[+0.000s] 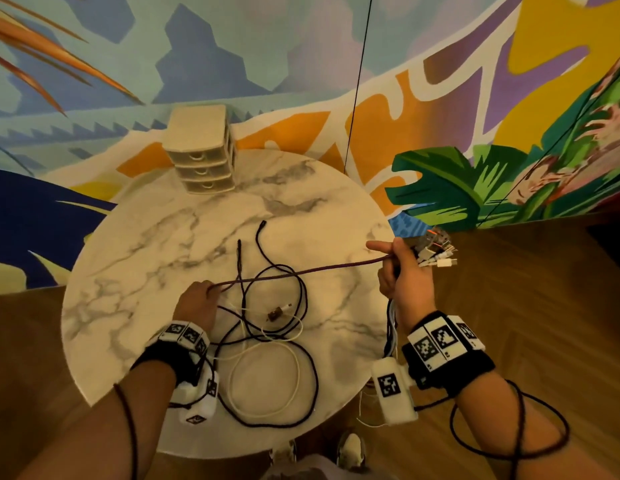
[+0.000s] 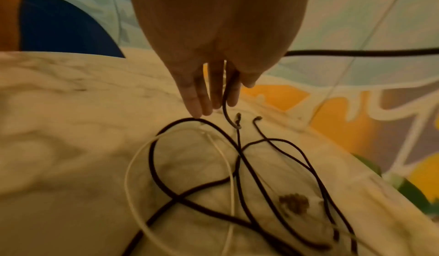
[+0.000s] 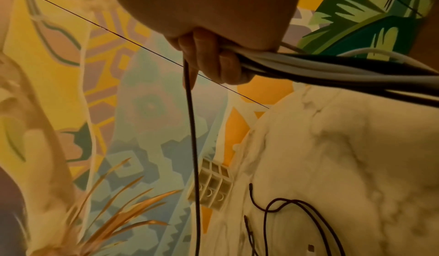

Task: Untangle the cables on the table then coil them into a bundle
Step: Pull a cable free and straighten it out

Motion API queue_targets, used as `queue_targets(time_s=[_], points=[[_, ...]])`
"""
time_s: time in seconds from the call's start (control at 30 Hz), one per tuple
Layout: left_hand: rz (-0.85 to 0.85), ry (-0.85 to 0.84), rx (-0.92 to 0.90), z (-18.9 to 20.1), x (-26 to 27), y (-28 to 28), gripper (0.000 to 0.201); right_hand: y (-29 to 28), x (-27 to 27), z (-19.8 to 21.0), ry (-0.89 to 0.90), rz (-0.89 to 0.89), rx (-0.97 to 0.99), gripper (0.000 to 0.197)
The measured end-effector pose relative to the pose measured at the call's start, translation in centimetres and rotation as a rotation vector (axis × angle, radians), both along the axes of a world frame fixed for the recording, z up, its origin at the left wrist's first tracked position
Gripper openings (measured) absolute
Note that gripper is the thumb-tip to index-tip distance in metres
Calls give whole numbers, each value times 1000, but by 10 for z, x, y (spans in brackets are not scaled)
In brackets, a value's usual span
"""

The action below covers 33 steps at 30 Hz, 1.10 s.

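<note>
At frame centre, the left hand point(image 1: 197, 299) pinches a taut dark braided cable point(image 1: 301, 271); the right hand point(image 1: 403, 271), mid-right, grips gathered cables point(image 3: 332, 66). It should feed slowly, lifting clear of the tangle point(image 1: 267, 341).

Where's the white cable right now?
Head view: the white cable lies looped on the near side of the table, tangled among dark cables, just right of the left hand.

No words, brands or numbers can be read; the wrist bands point(image 1: 440, 341) carry only black-and-white square markers (coded patterns, seemingly, not text).
</note>
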<state>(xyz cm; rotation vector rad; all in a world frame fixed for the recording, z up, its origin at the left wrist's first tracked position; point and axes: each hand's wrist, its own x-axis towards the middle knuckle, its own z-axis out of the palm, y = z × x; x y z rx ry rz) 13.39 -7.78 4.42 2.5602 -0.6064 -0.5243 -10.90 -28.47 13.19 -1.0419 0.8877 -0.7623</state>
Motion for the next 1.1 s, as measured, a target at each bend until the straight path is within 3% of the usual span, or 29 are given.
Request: queue_targets(time_s=[0.03,0.13,0.23,0.27,0.4,0.47,0.53,0.67,0.73,0.83,0.9,0.97,1.03,1.1], points=[[44,-1,-8,0,6,2,32,-1,0,2,0,-5,-15,44],[224,-109,-330,13,20,-4,30,-3,-1,3,16,-62,-35,44],[187,-92,-516,33,8,-12,22,-5,1,4,30,-124,-20,45],[132,-80,-483,32,4,-10,22,-6,0,4,32,-140,-13,46],[-38,-108,16,10,6,22,33,-12,-2,4,13,-200,-1,48],[54,-85,-51,15,10,30,40,-14,-4,3,2,-211,1,48],[145,-94,-240,37,5,22,41,-15,-7,-1,2,-218,4,48],[149,128,-606,97,-35,-16,38,-16,-14,-6,20,-233,-15,48],[27,367,-626,110,-66,-32,40,-16,-21,-6,40,-230,-52,48],[-251,693,-370,87,-121,-48,42,-19,-38,1,69,-237,-99,47],[-486,777,-113,56,-156,-49,41,-22,-55,8,90,-244,-141,46],[-760,709,179,25,-184,-47,41,-25,-77,14,120,-250,-176,46],[-1055,496,532,1,-202,-49,41,-26,-98,18,151,-237,-182,46],[-1156,300,705,-7,-211,-63,41,-25,-117,20,196,-198,-187,47]])
